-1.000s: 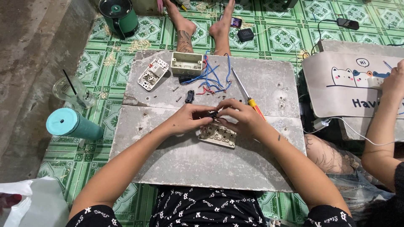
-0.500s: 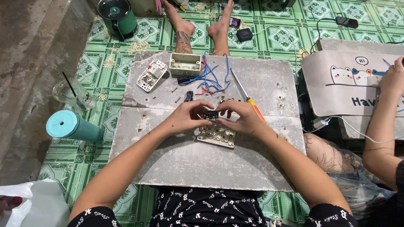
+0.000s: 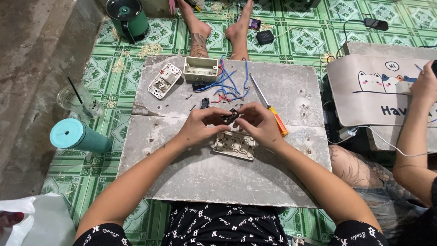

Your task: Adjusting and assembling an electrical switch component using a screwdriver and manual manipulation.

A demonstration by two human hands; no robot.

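While both hands meet over the middle of the grey worktop (image 3: 200,182), they pinch one small black switch part (image 3: 230,116) between them. The left hand (image 3: 200,125) is curled nearly closed, thumb and forefinger on the part's left end; the right hand (image 3: 257,123) is likewise curled, its fingertips gripping the right end. The part hangs just above the white switch frame (image 3: 235,146), which lies flat on the worktop directly below the hands, on the side nearer the person.

Beyond the frame, a cream wall box (image 3: 200,69) sits with a tangle of blue and red wires (image 3: 227,84) spilling from it toward the hands. Left of the box lies a white faceplate (image 3: 164,81), apart from everything else. A screwdriver (image 3: 269,105) with a yellow and orange handle rests just right of the frame, its shaft pointing away. A few small dark screws are scattered between box and frame.

Judging from this layout, the fitting looks taken apart and not yet put together: the box, faceplate and frame are all separate, the wires are loose, and the black part is not seated in the frame.
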